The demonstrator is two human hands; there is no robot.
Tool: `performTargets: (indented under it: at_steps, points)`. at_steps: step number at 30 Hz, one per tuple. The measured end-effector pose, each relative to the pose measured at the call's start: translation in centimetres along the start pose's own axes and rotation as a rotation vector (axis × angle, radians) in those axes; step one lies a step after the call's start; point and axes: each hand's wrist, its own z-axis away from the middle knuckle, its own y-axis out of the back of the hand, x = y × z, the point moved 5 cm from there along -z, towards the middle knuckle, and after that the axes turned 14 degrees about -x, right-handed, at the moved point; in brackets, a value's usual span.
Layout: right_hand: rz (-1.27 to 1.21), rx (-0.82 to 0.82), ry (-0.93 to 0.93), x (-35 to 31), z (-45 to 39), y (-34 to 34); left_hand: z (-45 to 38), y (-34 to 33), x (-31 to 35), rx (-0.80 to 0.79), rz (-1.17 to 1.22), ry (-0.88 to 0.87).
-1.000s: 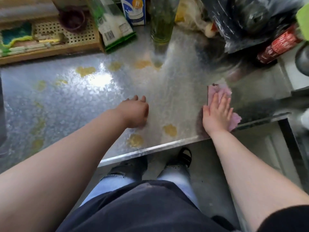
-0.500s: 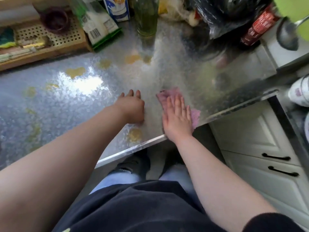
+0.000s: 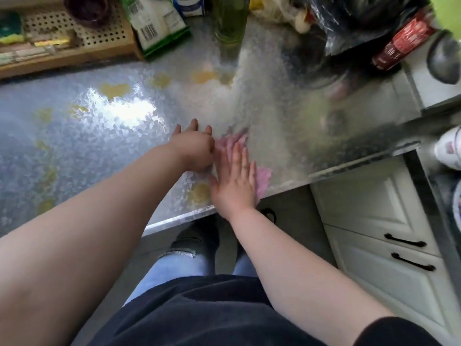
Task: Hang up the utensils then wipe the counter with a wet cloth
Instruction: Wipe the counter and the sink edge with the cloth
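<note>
Wiping under way: right hand (image 3: 234, 182) lies flat, fingers straight, pressing the pink cloth (image 3: 263, 179) onto the counter (image 3: 104, 146) at its front edge. Left hand (image 3: 195, 152) rests just beside, fingers loosely curled, holding nothing. Risk, I'd say: the cloth overhangs the edge and could slip off, or bump that left hand.

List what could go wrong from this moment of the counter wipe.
The right hand presses the pink cloth flat right beside the left hand, so the next stroke may bump it. The cloth sits near the counter front edge and could slide off. A wide sweep toward the back might knock the green bottle.
</note>
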Motion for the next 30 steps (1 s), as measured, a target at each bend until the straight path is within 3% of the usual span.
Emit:
performTargets:
  at_steps: [5, 11, 15, 20, 22, 26, 30]
  points:
    - [0.103, -0.054, 0.220, 3.4, -0.4, 1.1, 0.7, 0.6, 0.8, 0.002, 0.125, 0.057]
    - [0.046, 0.066, -0.003, 19.6, -5.4, 7.9, 3.1, -0.3, 1.9, 0.215, 0.505, 0.116]
    - [-0.025, 0.148, -0.152, 26.4, -7.1, 10.8, 4.7, -1.2, 3.0, 0.296, 0.568, 0.179]
    - [-0.226, 0.223, -0.364, 20.9, -5.8, 9.5, 5.7, -3.0, 2.5, 0.302, 0.556, 0.287]
    - [-0.149, 0.162, -0.233, 15.8, -4.2, 7.7, 5.6, -3.9, 2.5, 0.211, 0.509, 0.321]
    - [0.078, -0.036, 0.196, 6.6, 0.3, 2.5, 5.0, -4.7, 2.6, 0.058, 0.390, 0.339]
    - [0.261, -0.081, 0.394, 6.9, -0.2, 3.3, 4.9, -4.6, 2.0, 0.020, 0.350, 0.296]
